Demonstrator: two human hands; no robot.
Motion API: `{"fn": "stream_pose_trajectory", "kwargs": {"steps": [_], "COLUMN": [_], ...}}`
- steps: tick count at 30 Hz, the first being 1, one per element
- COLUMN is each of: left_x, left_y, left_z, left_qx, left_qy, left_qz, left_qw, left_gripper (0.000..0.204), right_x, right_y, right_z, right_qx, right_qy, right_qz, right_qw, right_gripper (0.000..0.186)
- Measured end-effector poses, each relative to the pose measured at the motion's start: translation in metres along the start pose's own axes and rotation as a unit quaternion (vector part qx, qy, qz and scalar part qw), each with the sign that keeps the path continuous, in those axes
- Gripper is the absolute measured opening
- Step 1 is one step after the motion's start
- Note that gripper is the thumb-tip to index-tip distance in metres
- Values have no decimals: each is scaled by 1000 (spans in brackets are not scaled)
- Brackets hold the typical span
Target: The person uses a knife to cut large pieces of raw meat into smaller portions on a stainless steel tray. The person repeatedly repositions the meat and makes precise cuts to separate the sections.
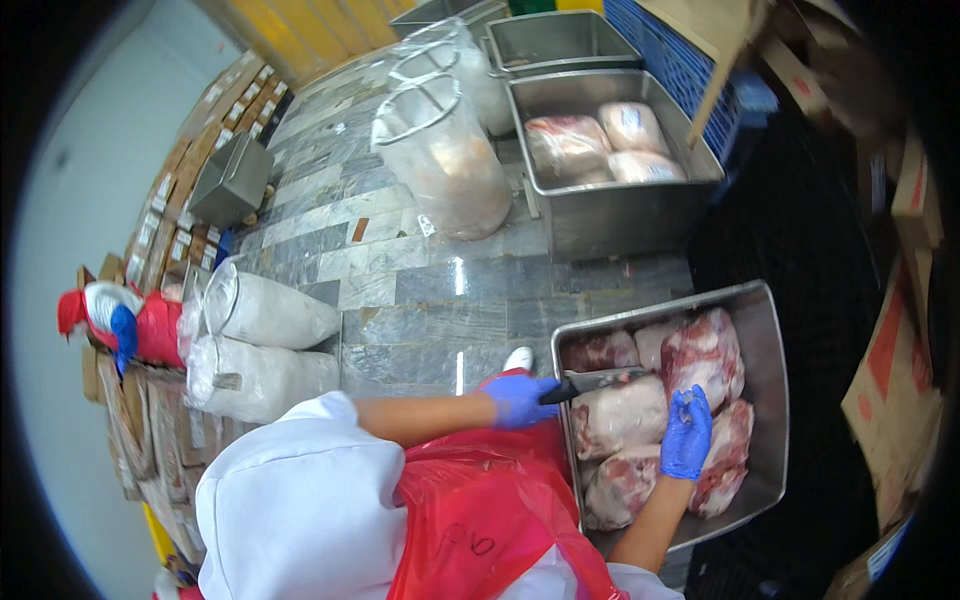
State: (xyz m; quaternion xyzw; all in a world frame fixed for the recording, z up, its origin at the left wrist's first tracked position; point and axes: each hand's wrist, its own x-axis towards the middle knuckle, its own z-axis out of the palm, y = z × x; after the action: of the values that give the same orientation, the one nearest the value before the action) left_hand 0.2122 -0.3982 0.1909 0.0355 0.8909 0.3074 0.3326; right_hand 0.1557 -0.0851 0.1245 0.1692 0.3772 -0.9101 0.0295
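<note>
My left hand, in a blue glove, is closed on a knife with a dark handle, its blade over the left part of a steel bin. The bin holds several large cuts of raw meat, among them a pale piece beside the blade and a redder piece behind my right hand. My right hand, also gloved, is curled over the meat, fingers pinched on a small pale bit that is too small to name. A red plastic apron covers my front.
Steel bins with wrapped meat and bag-lined containers stand ahead. More filled bags lie left, beside a person in red and stacked cartons. Right are blue crates, flattened cardboard and dark mat.
</note>
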Motion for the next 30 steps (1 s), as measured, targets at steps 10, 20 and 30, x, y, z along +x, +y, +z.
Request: {"fn": "stream_pose_trajectory", "kwargs": {"steps": [10,20,30], "left_x": [-49,-79,-68], "left_y": [-196,-345,-385], "left_z": [-72,-137,-189], "left_qx": [-167,-243,-226], "left_qy": [118,226,277], "left_qz": [-175,-292,-239], "left_qw": [963,897,903], "left_gripper": [61,62,56], "right_x": [162,352,354], "right_y": [209,435,343], "right_z": [283,666,576], "right_qx": [-51,-248,-204], "right_qy": [-90,-314,-299], "right_qz": [84,193,138], "right_qw": [991,896,922], "right_gripper": [34,52,40]}}
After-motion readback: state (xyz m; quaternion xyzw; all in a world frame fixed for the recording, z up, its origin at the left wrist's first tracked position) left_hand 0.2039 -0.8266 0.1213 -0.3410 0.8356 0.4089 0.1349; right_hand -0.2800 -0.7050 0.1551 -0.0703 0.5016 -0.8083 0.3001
